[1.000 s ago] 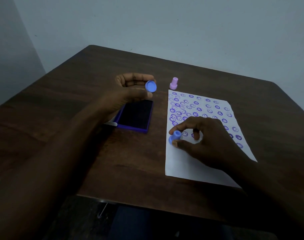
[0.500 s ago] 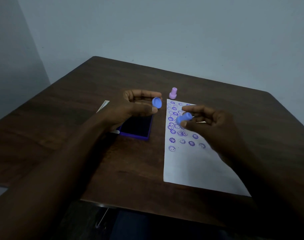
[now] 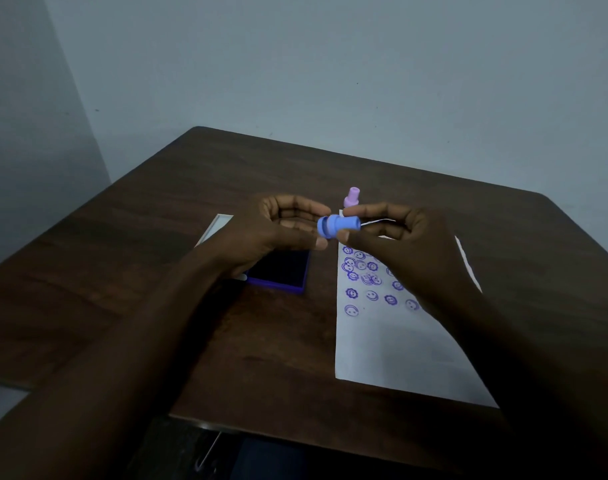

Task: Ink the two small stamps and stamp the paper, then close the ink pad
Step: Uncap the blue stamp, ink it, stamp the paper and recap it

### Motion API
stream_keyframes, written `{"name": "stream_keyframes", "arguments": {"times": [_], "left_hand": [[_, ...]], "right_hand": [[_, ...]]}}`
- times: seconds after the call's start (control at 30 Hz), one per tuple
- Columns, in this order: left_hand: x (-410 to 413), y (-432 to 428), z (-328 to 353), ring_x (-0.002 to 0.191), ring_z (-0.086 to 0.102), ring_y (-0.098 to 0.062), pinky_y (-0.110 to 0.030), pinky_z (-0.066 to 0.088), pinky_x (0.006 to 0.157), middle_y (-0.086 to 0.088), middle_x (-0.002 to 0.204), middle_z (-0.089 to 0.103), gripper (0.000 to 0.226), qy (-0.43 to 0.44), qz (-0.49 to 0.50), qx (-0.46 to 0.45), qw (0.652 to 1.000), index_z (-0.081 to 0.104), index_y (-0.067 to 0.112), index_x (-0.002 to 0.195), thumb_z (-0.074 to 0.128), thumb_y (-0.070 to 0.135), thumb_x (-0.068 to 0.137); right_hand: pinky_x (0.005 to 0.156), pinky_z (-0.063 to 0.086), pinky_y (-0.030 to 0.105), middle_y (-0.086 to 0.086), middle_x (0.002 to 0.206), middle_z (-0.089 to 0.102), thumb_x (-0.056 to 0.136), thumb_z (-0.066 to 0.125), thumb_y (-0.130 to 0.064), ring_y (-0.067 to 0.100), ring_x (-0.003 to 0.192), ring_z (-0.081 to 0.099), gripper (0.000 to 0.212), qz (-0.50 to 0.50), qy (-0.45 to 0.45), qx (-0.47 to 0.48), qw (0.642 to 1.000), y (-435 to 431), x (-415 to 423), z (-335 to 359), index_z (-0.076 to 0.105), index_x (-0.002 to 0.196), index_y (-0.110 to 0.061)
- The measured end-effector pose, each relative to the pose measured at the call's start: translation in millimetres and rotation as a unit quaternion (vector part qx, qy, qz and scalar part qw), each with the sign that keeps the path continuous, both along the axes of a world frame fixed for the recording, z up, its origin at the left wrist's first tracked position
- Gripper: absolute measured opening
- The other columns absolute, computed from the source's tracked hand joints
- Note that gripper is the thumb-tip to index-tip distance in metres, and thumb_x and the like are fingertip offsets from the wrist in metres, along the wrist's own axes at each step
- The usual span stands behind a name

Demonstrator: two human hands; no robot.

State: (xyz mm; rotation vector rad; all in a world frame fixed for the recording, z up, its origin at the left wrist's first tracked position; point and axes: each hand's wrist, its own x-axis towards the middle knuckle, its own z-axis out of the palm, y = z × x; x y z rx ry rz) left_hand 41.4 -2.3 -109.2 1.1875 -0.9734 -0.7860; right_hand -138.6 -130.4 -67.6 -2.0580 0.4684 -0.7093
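Holding the blue stamp (image 3: 340, 226) up above the table (image 3: 122, 271), both hands are meeting in the air over the gap between the ink pad (image 3: 278, 270) and the paper (image 3: 392, 344). The right hand (image 3: 409, 244) is pinching the stamp's narrow handle end between thumb and fingertips, with the stamp lying sideways. The left hand (image 3: 278, 226) is curled around the wide end, thumb and fingers closing on what looks like the blue cap (image 3: 324, 226) sitting right at the stamp face. Can't really tell if the cap is fully seated or just touching, the light is pretty dim.

So my read is that this stamp is finished with printing and is getting capped. The paper is lying toward the right edge of the table, its far half covered in purple smiley prints and its near half blank. The pink stamp (image 3: 351, 197) is standing upright by the paper's far left corner, nobody touching it. The ink pad is sitting open just left of the paper, dark pad showing, partly under the left wrist. Something pale and flat (image 3: 214, 230) is lying off its far left side, probably the lid, but I'm guessing.

Next move, I'd say, is pressing the cap straight on, setting the blue stamp down, then freeing a hand for the ink pad lid. Main thing is keeping the inky face off the fingers.
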Motion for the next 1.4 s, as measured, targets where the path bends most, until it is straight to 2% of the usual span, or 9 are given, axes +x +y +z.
{"name": "stream_keyframes", "arguments": {"times": [0.2, 0.6, 0.83, 0.93, 1.03, 1.1, 1.2, 1.3, 1.4], "left_hand": [[-2.9, -0.2, 0.6, 0.087, 0.081, -0.011, -0.017, 0.061, 0.075, -0.001, 0.096, 0.085, 0.04, -0.01, 0.017, 0.012, 1.0, 0.077, 0.015, 0.102, 0.076, -0.016, 0.077], [-6.1, -1.5, -1.8, 0.088, 0.081, -0.013, -0.017, 0.061, 0.075, -0.003, 0.096, 0.085, 0.041, -0.011, 0.051, -0.005, 0.999, 0.081, 0.017, 0.098, 0.078, -0.017, 0.077], [-6.3, -5.9, -2.2, 0.109, 0.077, -0.015, -0.024, 0.063, 0.086, -0.005, 0.118, 0.081, 0.056, -0.037, 0.057, 0.002, 0.998, 0.075, 0.021, 0.119, 0.081, -0.014, 0.076], [-0.9, -4.8, -2.6, 0.106, 0.077, -0.013, -0.024, 0.063, 0.087, -0.002, 0.114, 0.082, 0.043, -0.024, 0.111, -0.001, 0.994, 0.078, 0.029, 0.112, 0.082, -0.001, 0.083], [7.5, -4.8, -2.0, 0.1, 0.077, -0.003, -0.022, 0.063, 0.079, 0.013, 0.105, 0.081, 0.029, -0.025, 0.16, 0.021, 0.987, 0.079, 0.038, 0.098, 0.079, 0.011, 0.088], [14.1, -4.7, -1.7, 0.099, 0.075, 0.003, -0.019, 0.06, 0.077, 0.018, 0.104, 0.079, 0.026, -0.041, 0.193, 0.039, 0.98, 0.077, 0.042, 0.095, 0.075, 0.016, 0.09], [22.5, -3.2, -4.5, 0.099, 0.074, -0.003, -0.024, 0.059, 0.08, 0.013, 0.106, 0.077, 0.025, -0.037, 0.241, 0.045, 0.969, 0.075, 0.042, 0.094, 0.073, 0.017, 0.092], [24.7, -3.0, -6.6, 0.1, 0.071, -0.006, -0.025, 0.057, 0.079, 0.01, 0.108, 0.075, 0.021, -0.046, 0.267, 0.059, 0.961, 0.073, 0.038, 0.097, 0.07, 0.017, 0.095], [26.1, -3.3, -7.6, 0.098, 0.069, -0.005, -0.026, 0.057, 0.08, 0.012, 0.105, 0.074, 0.021, -0.052, 0.287, 0.079, 0.953, 0.072, 0.037, 0.094, 0.068, 0.016, 0.097]], "right_hand": [[0.068, 0.051, 0.008, -0.007, 0.082, 0.08, 0.077, 0.083, -0.015, 0.001, 0.075, 0.074, 0.027, 0.012, -0.013, 0.007, 1.0, 0.2, 2.2, -2.1, 0.079, 0.103, -0.021], [0.065, 0.048, 0.004, -0.002, 0.083, 0.079, 0.075, 0.085, -0.018, -0.002, 0.071, 0.073, 0.03, -0.009, -0.02, -0.046, 0.999, 0.9, 6.0, -8.6, 0.079, 0.104, -0.012], [0.073, 0.059, 0.024, -0.002, 0.083, 0.08, 0.073, 0.086, -0.019, 0.01, 0.074, 0.075, 0.029, -0.013, -0.025, 0.024, 0.999, -23.3, 5.6, 1.9, 0.078, 0.1, -0.02], [0.073, 0.06, 0.032, -0.001, 0.082, 0.08, 0.076, 0.083, -0.02, 0.008, 0.071, 0.071, 0.024, -0.045, -0.022, 0.041, 0.998, -57.7, 11.4, 11.5, 0.078, 0.1, -0.021], [0.087, 0.057, 0.043, 0.002, 0.087, 0.079, 0.079, 0.08, -0.024, 0.011, 0.074, 0.067, 0.024, -0.093, -0.002, -0.011, 0.996, -93.7, 20.8, 17.2, 0.079, 0.102, -0.022], [0.086, 0.056, 0.032, -0.004, 0.086, 0.078, 0.077, 0.078, -0.029, 0.005, 0.074, 0.067, 0.023, -0.116, 0.019, -0.065, 0.991, -113.4, 27.8, 18.3, 0.08, 0.099, -0.023], [0.069, 0.041, -0.002, -0.017, 0.074, 0.073, 0.073, 0.081, -0.028, -0.019, 0.069, 0.06, 0.021, -0.121, 0.061, -0.126, 0.983, -132.7, 38.5, 14.1, 0.079, 0.094, -0.023], [0.055, 0.036, 0.001, -0.019, 0.057, 0.068, 0.074, 0.08, -0.021, -0.008, 0.055, 0.054, 0.007, -0.114, 0.086, -0.137, 0.98, -143.9, 45.9, 3.7, 0.079, 0.08, -0.025], [0.051, 0.035, 0.007, -0.001, 0.076, 0.076, 0.078, 0.075, -0.015, 0.007, 0.064, 0.056, 0.008, -0.093, 0.122, -0.129, 0.98, -149.0, 51.8, -7.2, 0.081, 0.083, -0.013]]}}
